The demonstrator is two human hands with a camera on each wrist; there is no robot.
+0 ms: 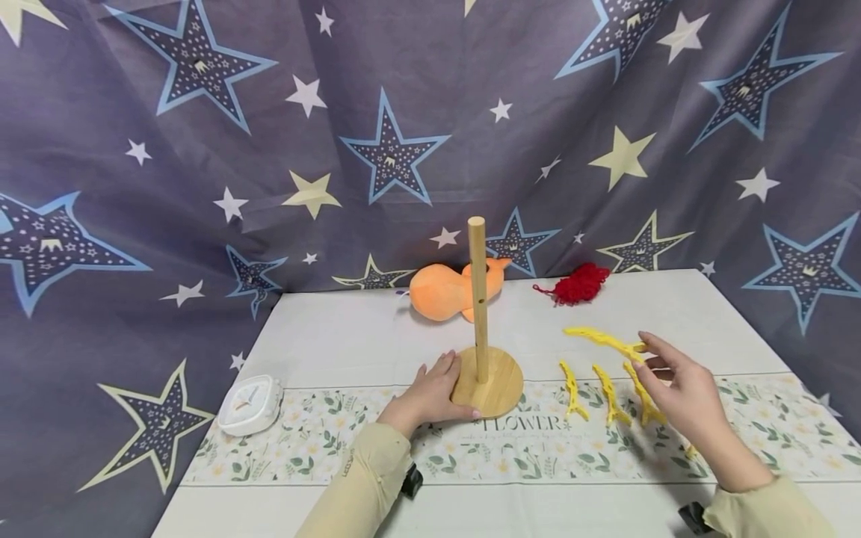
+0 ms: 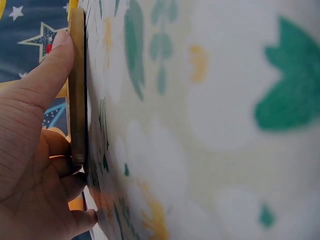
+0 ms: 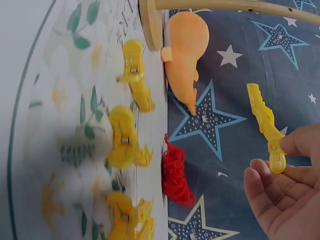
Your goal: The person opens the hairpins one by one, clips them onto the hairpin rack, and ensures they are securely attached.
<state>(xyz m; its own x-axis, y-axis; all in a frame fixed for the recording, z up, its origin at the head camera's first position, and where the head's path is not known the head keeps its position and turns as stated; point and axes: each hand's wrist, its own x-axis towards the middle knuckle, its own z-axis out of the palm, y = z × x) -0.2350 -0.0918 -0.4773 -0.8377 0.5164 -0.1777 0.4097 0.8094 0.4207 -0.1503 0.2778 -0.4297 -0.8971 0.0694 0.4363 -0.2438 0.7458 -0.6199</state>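
Note:
My left hand grips the round base of a wooden stand, thumb at the near rim and fingers along its left side. From that base rises an upright wooden post with small holes. My right hand pinches one end of a yellow hair clip between thumb and fingers, above the table. In the right wrist view the held clip looks long, with a toothed edge. Several similar yellow clips stand in a row on the table between the stand and my right hand.
An orange plush toy lies behind the post. Red yarn sits at the back right. A white square clock is at the left edge. A floral runner crosses the white table; a star-patterned curtain hangs behind.

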